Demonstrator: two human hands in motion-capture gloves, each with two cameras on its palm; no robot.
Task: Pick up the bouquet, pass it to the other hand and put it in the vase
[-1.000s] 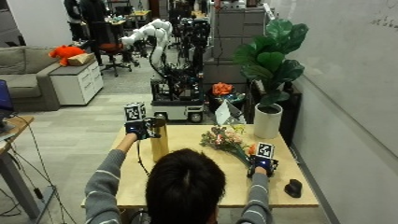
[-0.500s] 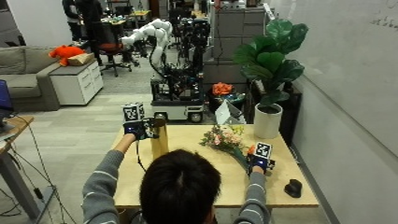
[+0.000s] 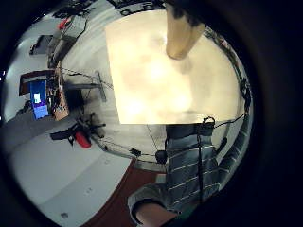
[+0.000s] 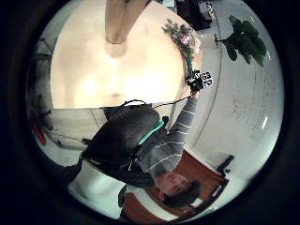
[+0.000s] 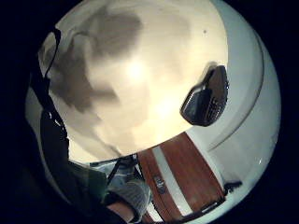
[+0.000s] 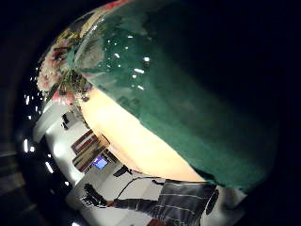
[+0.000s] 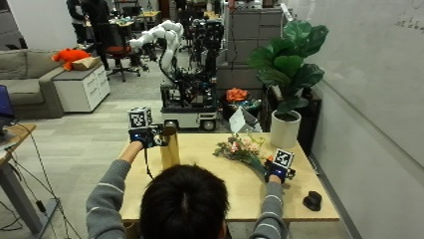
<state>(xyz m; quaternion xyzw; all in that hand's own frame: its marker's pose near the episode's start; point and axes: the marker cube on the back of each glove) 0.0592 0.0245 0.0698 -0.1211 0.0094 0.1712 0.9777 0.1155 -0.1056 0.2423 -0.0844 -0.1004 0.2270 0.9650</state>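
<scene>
Gripping the bouquet [image 7: 240,149] stem, right hand [image 7: 275,172]; left hand [image 7: 144,137] curled round the vase [image 7: 169,148]

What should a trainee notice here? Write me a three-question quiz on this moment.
1. Which hand grips the pink-and-green wrapped flower bouquet? A the left, B the right.
2. True or false: the tall tan cylindrical vase stands upright on the light wooden table.
3. What lies near the table's corner on the person's right?
Key: 1 B, the right hand. 2 True. 3 A small black object.
</scene>
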